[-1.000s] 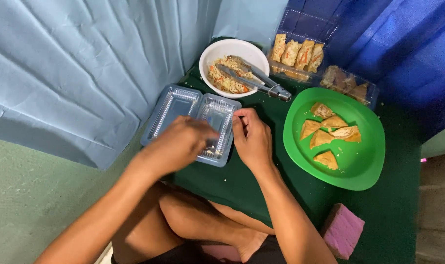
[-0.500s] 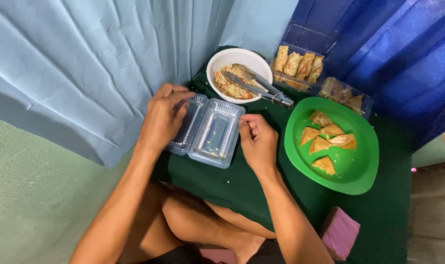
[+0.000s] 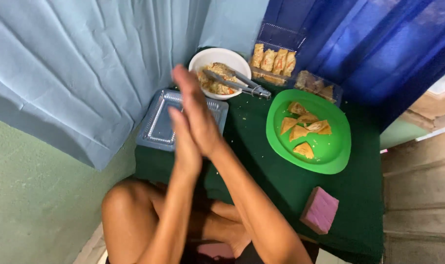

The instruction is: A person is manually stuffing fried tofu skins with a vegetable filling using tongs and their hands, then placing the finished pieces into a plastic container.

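Head view, single entry. Left hand (image 3: 186, 142) and right hand (image 3: 199, 115): raised above the tabletop (image 3: 281, 190), palms pressed flat against each other, fingers extended; each grip is released and nothing is grasped. Clear plastic container (image 3: 159, 124): lying on the green-covered tabletop directly beneath and behind the joined hands, at the left edge near the pale blue curtain (image 3: 76, 73); whether it is closed or open cannot be told, and no food is seen in it from here. White bowl (image 3: 217, 56): placed just beyond the container, holding a mixed filling, with metal tongs (image 3: 237, 83) laid across its rim. Green plate (image 3: 325, 151): set to the right, well apart from the hands, bearing five folded triangular pastries (image 3: 303, 128). Two further clear trays (image 3: 274, 61) of pastries are kept behind the plate, against the dark blue curtain (image 3: 379, 54). Pink block (image 3: 320, 210): resting near the front right of the tabletop. Progress, as judged: pastries are made and plated, some already boxed at the back; the container by the hands appears unfilled, so packing of the plated pieces seems left to be done.
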